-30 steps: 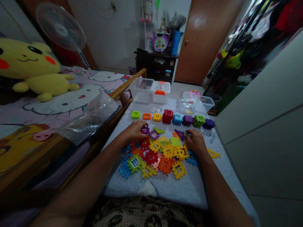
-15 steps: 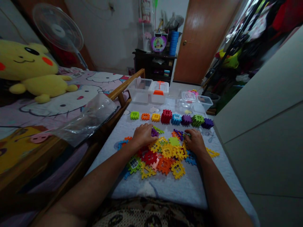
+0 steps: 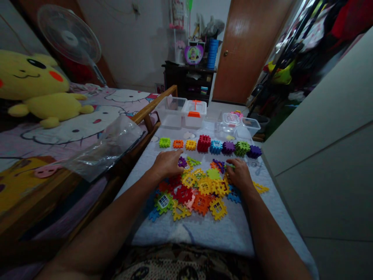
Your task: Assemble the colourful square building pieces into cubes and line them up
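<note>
My left hand (image 3: 166, 165) is at the far left part of a loose pile of plastic interlocking building blocks, its thumb and forefinger around a purple interlocking block (image 3: 182, 161). Beside that block lies a green triangular piece (image 3: 193, 161). My right hand (image 3: 240, 173) rests at the pile's right side, fingers curled about a green interlocking block (image 3: 230, 166) that is mostly hidden. Between the hands lie yellow window blocks (image 3: 205, 186), a red block (image 3: 184, 194) and an orange block (image 3: 201, 204). A purple triangular piece (image 3: 219, 166) is just left of my right hand.
Behind the pile runs a row of blocks sorted by colour, with a tall red stack (image 3: 204, 143) in it. Clear plastic boxes (image 3: 172, 112) stand at the table's far end. A wooden bed rail (image 3: 145, 111) borders the left side, a pale cabinet (image 3: 323, 155) the right.
My left hand has moved left, and the purple block has shifted left with it, uncovering more of the green triangle. The right hand has stayed nearly in place.
</note>
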A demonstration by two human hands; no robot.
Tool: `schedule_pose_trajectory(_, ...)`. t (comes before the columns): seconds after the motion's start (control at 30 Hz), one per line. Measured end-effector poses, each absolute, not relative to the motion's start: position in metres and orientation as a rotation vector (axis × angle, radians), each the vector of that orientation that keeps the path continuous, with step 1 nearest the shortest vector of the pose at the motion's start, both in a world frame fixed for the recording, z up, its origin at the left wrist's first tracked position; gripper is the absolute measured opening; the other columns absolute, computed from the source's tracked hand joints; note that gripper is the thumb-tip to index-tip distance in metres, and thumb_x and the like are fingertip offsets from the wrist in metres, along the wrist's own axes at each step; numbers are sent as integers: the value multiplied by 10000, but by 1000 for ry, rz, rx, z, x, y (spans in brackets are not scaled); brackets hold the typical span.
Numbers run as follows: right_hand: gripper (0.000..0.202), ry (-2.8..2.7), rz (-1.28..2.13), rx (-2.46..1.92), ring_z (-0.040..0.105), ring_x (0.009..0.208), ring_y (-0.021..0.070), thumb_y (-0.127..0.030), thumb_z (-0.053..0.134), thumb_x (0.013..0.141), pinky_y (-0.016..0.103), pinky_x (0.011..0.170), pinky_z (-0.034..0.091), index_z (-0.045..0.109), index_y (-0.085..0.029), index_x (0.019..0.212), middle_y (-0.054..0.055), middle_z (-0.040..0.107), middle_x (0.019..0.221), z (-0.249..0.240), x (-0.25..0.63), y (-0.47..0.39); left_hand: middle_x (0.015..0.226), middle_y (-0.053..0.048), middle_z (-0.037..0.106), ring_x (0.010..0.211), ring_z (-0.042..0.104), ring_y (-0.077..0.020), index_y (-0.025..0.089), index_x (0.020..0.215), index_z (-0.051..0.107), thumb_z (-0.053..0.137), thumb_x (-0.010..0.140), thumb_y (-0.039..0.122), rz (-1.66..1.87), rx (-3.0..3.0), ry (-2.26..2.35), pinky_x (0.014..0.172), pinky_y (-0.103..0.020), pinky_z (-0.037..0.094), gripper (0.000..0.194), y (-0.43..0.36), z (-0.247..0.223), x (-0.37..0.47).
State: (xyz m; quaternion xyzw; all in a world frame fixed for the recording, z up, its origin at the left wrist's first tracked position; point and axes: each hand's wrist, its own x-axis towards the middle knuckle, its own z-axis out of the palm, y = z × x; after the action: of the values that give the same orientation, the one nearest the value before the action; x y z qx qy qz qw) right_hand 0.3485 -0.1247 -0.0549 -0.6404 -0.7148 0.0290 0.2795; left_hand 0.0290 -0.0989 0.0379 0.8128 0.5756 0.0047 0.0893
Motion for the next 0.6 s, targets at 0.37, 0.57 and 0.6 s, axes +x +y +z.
schedule_pose_trajectory(0.37,230,-1902,73,-1691,590,977,267,-222,533,855,400,904,439,716,-181,988,111,688,992,-51,343,-126,1263,-135,667,1160,609,-337,192,1391,494,684,708,246,169,2590,1229,992,-423,445,711,-84,32,98)
schedule_pose_trajectory(0.57,230,-1891,75,-1683,591,977,265,-217,536,865,393,907,440,719,-171,997,116,688,994,-50,341,-127,1406,-182,563,1281,536,-337,138,1429,450,724,712,278,145,2574,1137,1078,-430,409,780,-67,12,103)
schedule_pose_trajectory(0.6,225,-1895,75,-1685,592,976,263,-219,541,868,390,906,440,719,-170,997,115,688,989,-50,340,-127,1434,-184,538,1310,513,-327,132,1430,447,733,717,294,170,2565,1120,1097,-418,394,785,-67,12,98)
